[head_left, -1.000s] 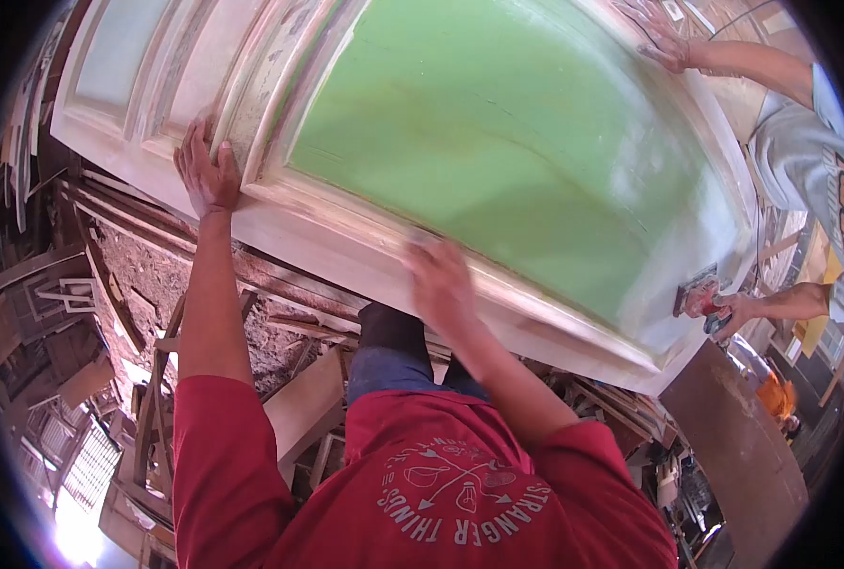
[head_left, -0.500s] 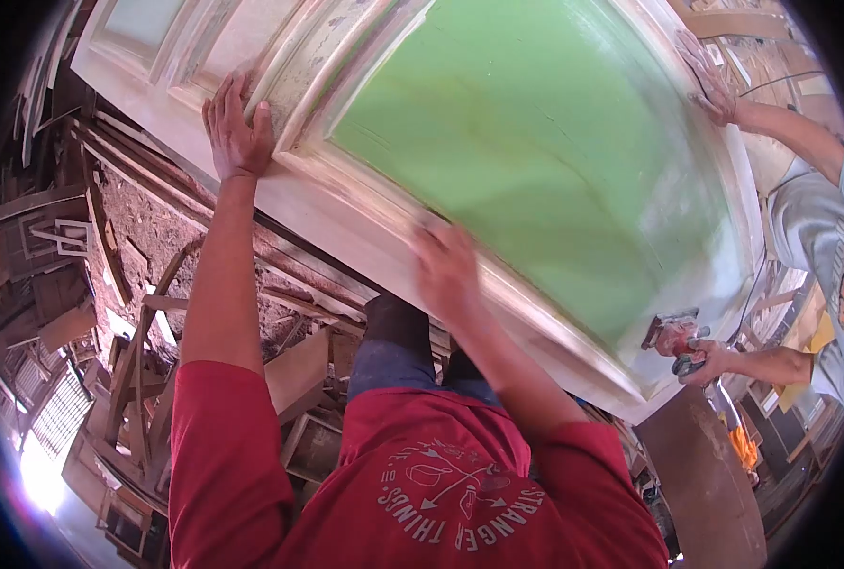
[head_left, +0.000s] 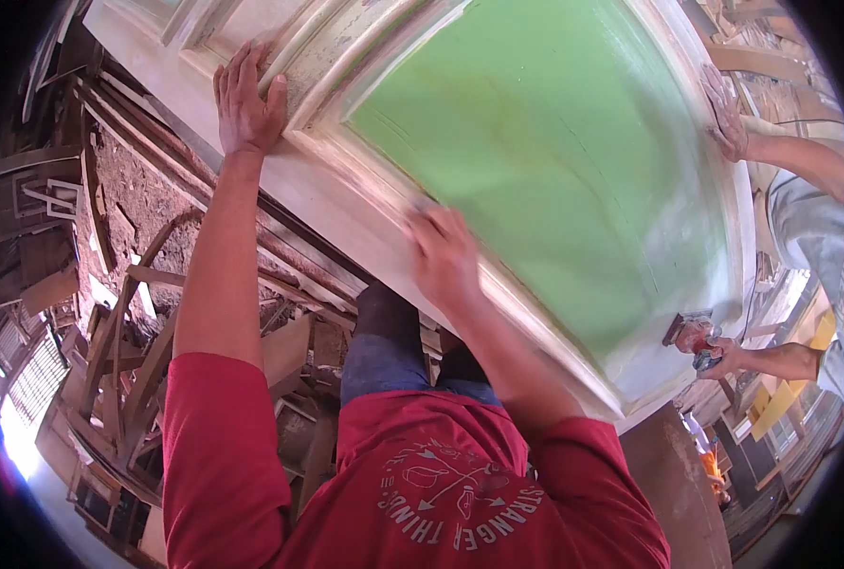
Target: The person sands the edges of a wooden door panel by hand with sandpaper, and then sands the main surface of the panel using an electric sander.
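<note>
A large panelled wooden door [head_left: 346,199] with a green panel [head_left: 535,152] lies across the view. My left hand [head_left: 251,102] rests on the frame at the left with its fingers apart, holding nothing. On the raised moulding along the near edge of the green panel is my right hand [head_left: 443,254]. Its fingers are curled and pressed together over something small and dark, too hidden to name. Across the door a co-worker's one hand [head_left: 725,114] lies flat on the far edge. The co-worker's other hand [head_left: 723,358] grips a red power sander [head_left: 693,336] on the door's right end.
Wooden beams [head_left: 142,147] run beneath the door at the left. Scrap wood and small frames [head_left: 50,199] are heaped at the far left. A brown board [head_left: 673,484] stands at the lower right, with a person in orange [head_left: 714,472] beyond it.
The camera view has shifted, so the door shows more to the right and turned. My right hand has shifted slightly along the moulding. The co-worker's sander has moved a little on the door.
</note>
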Motion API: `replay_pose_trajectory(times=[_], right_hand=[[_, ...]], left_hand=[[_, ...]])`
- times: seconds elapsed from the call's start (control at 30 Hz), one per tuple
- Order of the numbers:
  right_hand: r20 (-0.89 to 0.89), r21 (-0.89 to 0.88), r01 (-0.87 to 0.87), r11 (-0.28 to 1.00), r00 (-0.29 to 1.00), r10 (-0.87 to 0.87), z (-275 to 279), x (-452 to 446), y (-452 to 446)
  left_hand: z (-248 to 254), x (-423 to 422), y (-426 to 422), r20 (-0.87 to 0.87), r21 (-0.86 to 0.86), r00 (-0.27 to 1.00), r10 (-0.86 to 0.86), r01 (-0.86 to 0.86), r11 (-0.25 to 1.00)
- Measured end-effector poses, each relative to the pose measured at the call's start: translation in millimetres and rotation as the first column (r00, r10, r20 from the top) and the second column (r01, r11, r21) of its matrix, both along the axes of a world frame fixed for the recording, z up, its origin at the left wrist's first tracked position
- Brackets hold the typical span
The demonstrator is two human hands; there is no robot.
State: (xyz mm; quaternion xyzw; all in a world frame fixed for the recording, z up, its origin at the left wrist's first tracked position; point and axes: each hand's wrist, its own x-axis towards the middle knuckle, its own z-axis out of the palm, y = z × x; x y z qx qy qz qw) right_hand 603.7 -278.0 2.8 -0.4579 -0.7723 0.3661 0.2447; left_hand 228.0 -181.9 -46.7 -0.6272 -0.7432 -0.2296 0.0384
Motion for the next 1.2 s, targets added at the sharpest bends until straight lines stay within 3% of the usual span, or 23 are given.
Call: replay_pose_trajectory(times=[0.07,0.17,0.2,0.27,0.3,0.4,0.5,0.63,0.77,0.93,1.1,1.2], right_hand=[[-0.059,-0.060,-0.093,0.994,0.994,0.090,12.1,-34.8,33.1],[-0.028,0.048,0.053,0.997,0.998,-0.052,32.0,-9.2,49.3],[-0.135,-0.133,0.198,0.971,0.967,-0.216,36.0,10.3,53.2],[-0.076,-0.361,0.307,0.881,0.931,-0.356,63.6,51.7,55.7],[0.057,-0.400,0.310,0.863,0.948,-0.314,78.3,67.0,52.4],[0.111,-0.391,0.079,0.917,0.993,-0.038,47.0,101.2,21.3],[0.132,-0.212,0.106,0.972,0.988,-0.079,32.0,97.4,5.5],[0.245,0.091,-0.101,0.991,0.967,0.076,25.6,94.7,12.4],[0.288,0.155,-0.096,0.983,0.957,0.048,19.6,115.8,0.6],[0.249,0.202,-0.167,0.965,0.962,0.115,5.5,78.5,28.1],[0.308,0.263,-0.163,0.951,0.948,0.077,4.3,127.8,9.2],[0.305,0.249,-0.192,0.949,0.946,0.111,1.4,112.3,18.1]], left_hand=[[1.6,0.4,-0.2,0.006,-0.007,1.000,0.001,-0.001,1.000],[-1.3,-1.1,-0.9,0.007,-0.015,1.000,0.003,-0.003,1.000],[-1.5,-0.9,-2.5,0.002,-0.010,1.000,-0.001,0.001,1.000],[6.0,0.6,-2.0,-0.011,0.015,1.000,-0.013,0.013,1.000],[6.2,0.7,-3.6,-0.013,0.029,1.000,-0.009,0.010,1.000],[1.7,0.7,-2.6,-0.025,0.060,1.000,-0.004,0.005,0.998],[33.4,21.3,-7.2,0.053,-0.156,0.987,0.153,-0.143,0.977],[30.4,20.8,-10.5,0.062,-0.104,0.993,0.101,-0.094,0.990],[30.6,24.8,-10.5,0.071,-0.098,0.988,0.138,-0.131,0.987],[32.8,27.2,-9.4,0.048,-0.092,0.992,0.117,-0.112,0.989],[32.0,27.1,-3.6,0.099,-0.045,0.989,0.110,-0.106,0.993],[34.1,29.6,-2.7,0.031,-0.048,0.995,0.095,-0.093,0.994]])
